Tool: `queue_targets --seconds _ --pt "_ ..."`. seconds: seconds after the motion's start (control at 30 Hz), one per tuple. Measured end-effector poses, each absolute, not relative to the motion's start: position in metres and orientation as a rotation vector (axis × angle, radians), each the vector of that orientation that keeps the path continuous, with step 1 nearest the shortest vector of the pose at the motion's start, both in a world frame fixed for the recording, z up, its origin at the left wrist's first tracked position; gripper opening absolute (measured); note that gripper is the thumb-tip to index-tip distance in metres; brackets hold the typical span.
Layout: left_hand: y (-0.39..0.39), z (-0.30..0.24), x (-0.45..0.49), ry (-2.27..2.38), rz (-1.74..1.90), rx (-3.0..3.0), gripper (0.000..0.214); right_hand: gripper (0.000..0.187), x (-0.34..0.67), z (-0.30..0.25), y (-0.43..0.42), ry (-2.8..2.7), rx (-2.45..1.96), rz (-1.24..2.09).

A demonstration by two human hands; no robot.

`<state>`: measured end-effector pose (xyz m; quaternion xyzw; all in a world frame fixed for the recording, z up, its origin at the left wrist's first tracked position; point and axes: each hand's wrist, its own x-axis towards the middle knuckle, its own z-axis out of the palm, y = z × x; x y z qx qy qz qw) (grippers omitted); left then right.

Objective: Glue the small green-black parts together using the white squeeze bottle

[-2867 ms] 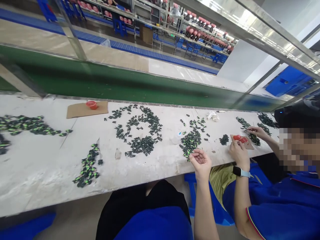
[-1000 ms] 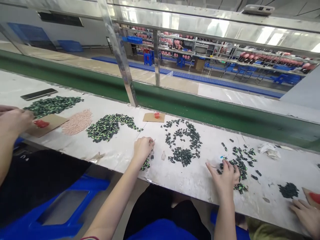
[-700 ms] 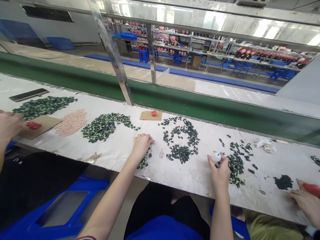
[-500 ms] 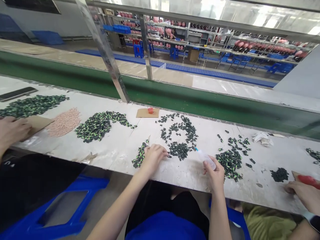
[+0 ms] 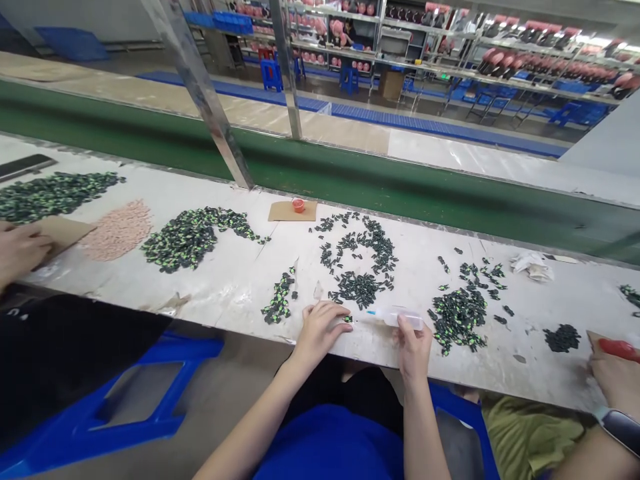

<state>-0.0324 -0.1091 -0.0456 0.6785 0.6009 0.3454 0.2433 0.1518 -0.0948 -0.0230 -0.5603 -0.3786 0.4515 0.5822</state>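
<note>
The bottle (image 5: 407, 321), translucent with a blue tip, lies nearly level over the front part of the desk (image 5: 230, 280), its rear end grasped in the grip of the right hand (image 5: 415, 347). The tip points at a small piece (image 5: 348, 319), black and green, and stops short of it. The left hand (image 5: 320, 325) has that piece pinched in its grip, between thumb and fingers. A dark heap (image 5: 359, 288) lies just beyond; a green-flecked pile (image 5: 457, 317) sits near the right hand.
</note>
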Motion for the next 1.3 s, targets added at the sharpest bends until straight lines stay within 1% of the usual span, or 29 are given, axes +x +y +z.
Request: queue_targets --seconds 0.1,0.37,0.63,1.3 --pt "-0.109 -0.046 -0.036 1.596 0.971 1.832 0.01 0.037 0.144 -0.025 -0.096 -0.967 -1.363 1.029" --pt "-0.108 -0.045 -0.035 1.625 1.043 1.742 0.006 0.034 0.137 -0.023 -0.094 -1.056 -1.503 0.968" --pt "-0.109 -0.045 -0.035 1.633 1.07 1.76 0.008 0.036 0.136 -0.026 -0.094 -1.091 -1.532 0.96" --pt "-0.11 -0.05 -0.034 1.662 1.081 1.782 0.006 0.039 0.133 -0.025 -0.095 -1.03 -1.59 0.906"
